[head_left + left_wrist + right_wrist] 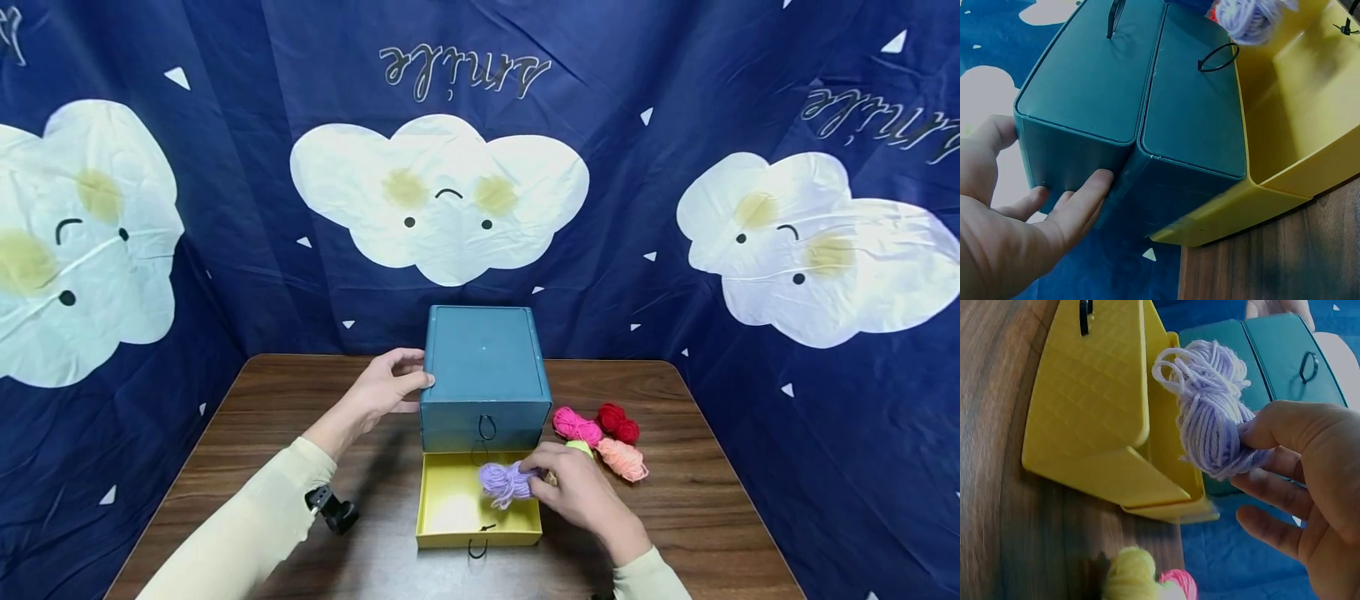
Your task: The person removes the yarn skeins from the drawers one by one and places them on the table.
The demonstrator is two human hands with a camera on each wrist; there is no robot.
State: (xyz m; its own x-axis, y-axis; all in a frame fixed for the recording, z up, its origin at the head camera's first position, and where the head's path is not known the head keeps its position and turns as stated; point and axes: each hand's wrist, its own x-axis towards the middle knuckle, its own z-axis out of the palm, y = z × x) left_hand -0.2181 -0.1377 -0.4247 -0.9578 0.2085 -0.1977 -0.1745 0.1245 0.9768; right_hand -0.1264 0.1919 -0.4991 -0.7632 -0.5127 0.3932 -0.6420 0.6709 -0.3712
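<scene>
My right hand (573, 483) pinches a lilac yarn skein (504, 483) between thumb and fingers, over the pulled-out yellow drawer (447, 500). In the right wrist view the lilac skein has loose loops at one end, and the other fingers spread away from it. At the other side, my left hand (382, 387) rests on the left side of the blue-green drawer box (483, 354). Its thumb touches the top edge; in the left wrist view the fingers (1088, 197) lie fairly straight along the side wall. The yellow drawer sticks out below the blue-green fronts, which have black loop pulls.
Right of the box lie pink yarn (576, 426), red yarn (618, 423) and peach yarn (623, 460). A yellow skein (1130, 575) lies near them, partly hidden by my right hand in the head view. A blue cloud-print curtain (450, 321) stands around the wooden table (300, 533).
</scene>
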